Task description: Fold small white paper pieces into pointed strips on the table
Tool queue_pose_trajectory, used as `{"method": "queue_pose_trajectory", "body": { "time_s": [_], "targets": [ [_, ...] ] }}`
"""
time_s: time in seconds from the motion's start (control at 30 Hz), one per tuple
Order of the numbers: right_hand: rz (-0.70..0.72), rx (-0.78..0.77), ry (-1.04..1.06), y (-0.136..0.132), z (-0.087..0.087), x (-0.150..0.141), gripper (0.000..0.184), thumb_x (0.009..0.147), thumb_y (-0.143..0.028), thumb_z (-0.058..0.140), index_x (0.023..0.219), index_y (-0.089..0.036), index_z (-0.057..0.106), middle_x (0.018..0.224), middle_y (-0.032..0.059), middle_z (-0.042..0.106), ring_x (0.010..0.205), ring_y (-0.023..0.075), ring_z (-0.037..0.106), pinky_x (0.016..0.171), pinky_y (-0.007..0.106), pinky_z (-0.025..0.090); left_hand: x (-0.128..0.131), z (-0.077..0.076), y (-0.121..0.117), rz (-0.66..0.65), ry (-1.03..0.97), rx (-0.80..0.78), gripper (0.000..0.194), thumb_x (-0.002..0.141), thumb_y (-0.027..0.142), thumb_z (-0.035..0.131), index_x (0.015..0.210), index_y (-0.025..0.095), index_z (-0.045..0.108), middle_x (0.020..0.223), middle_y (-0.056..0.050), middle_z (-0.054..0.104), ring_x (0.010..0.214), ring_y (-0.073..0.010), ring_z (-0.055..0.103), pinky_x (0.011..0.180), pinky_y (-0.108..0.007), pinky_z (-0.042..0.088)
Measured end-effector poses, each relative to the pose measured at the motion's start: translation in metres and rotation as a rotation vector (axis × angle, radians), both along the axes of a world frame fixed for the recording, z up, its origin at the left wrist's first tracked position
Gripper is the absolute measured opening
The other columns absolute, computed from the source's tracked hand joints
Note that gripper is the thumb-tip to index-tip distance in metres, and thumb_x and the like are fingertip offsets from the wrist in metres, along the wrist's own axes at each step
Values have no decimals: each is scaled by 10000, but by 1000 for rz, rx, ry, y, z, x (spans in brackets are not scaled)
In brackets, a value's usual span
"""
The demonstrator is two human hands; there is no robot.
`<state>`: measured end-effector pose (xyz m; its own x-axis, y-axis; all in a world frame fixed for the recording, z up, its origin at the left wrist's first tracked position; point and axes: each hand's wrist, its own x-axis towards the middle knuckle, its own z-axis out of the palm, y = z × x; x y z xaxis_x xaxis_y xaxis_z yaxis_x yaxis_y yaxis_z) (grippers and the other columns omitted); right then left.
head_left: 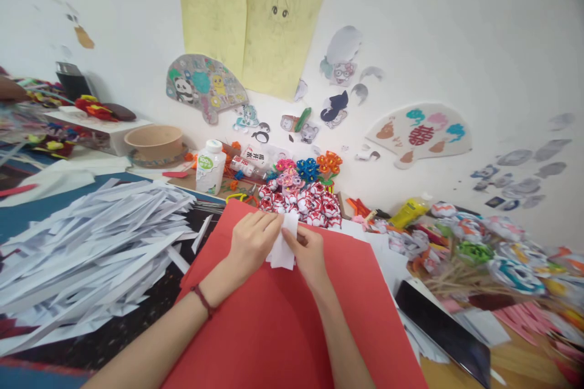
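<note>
Both my hands meet over a large sheet of red paper [274, 328]. Between them is a small piece of white paper [283, 255], which looks folded or layered. My left hand [255, 237] has its fingers curled closed on the paper's upper left side. My right hand [308, 249] pinches it from the right, thumb on top. The fingertips of the left hand are partly hidden, and so is the upper part of the paper.
A heap of white paper strips [100, 237] lies to the left. Red and white paper flowers [305, 203] stand behind the red sheet, near a white bottle [210, 169]. At right are a black phone [444, 328], a yellow bottle [409, 211] and craft pieces.
</note>
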<state>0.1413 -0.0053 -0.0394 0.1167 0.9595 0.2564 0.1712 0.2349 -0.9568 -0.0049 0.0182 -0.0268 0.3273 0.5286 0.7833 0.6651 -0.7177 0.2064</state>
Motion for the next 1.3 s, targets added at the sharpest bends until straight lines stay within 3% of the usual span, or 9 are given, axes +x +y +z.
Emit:
{"method": "queue_pose_trajectory", "body": {
  "time_s": [0.07, 0.13, 0.23, 0.37, 0.5, 0.87, 1.0, 1.3],
  "targets": [
    [-23, 33, -41, 1, 0, 2, 297, 768, -429, 598, 734, -141, 662, 624, 3, 557, 528, 113, 456, 474, 218, 362, 0, 0, 1, -77, 37, 30, 226, 890, 210, 457, 1027, 190, 636, 1018, -86, 682, 882, -200, 590, 741, -312, 409],
    [-46, 47, -68, 2, 0, 4, 309, 772, -438, 589, 747, -140, 666, 605, -2, 539, 514, 106, 431, 460, 214, 345, 2, 3, 2, -145, -51, -38, 209, 886, 241, 477, 988, 201, 655, 1031, -74, 683, 902, -201, 589, 777, -326, 424],
    [-72, 43, -73, 1, 2, 5, 332, 760, -459, 590, 743, -138, 671, 594, 3, 545, 512, 112, 436, 443, 215, 343, 3, 10, 5, -241, -321, -283, 215, 871, 311, 504, 864, 197, 685, 939, -61, 706, 863, -192, 605, 794, -317, 452],
    [-35, 18, -39, -4, 6, 2, 325, 761, -456, 589, 728, -142, 666, 596, 12, 573, 517, 129, 483, 446, 224, 375, 0, 14, 12, -404, -627, -686, 239, 794, 372, 598, 806, 146, 675, 806, -58, 705, 741, -180, 624, 670, -264, 486],
    [-2, 5, -13, -7, 9, 0, 295, 777, -427, 586, 702, -149, 648, 596, 7, 581, 510, 132, 507, 461, 227, 393, -2, 10, 17, -500, -691, -844, 250, 741, 364, 654, 820, 127, 651, 793, -58, 690, 716, -164, 623, 660, -249, 487],
    [-6, 35, -54, -9, 11, 0, 271, 786, -383, 579, 659, -149, 628, 580, -4, 555, 502, 116, 477, 448, 209, 352, 0, 6, 16, -316, -468, -687, 282, 807, 395, 556, 815, 145, 687, 716, -39, 673, 646, -145, 574, 580, -219, 427],
    [-10, 33, -51, -9, 11, 0, 256, 784, -366, 575, 665, -147, 635, 580, 0, 544, 504, 115, 466, 456, 212, 354, -1, 8, 15, -306, -430, -657, 285, 816, 395, 542, 811, 148, 683, 696, -31, 656, 611, -131, 541, 553, -213, 395],
    [-49, 62, -175, -9, 12, 0, 324, 803, -388, 557, 583, -150, 563, 528, -33, 390, 481, 83, 311, 428, 207, 241, -4, 13, 11, -280, -373, -588, 227, 764, 375, 613, 770, 154, 665, 575, 15, 549, 531, -101, 434, 506, -203, 325]
  ]
}}
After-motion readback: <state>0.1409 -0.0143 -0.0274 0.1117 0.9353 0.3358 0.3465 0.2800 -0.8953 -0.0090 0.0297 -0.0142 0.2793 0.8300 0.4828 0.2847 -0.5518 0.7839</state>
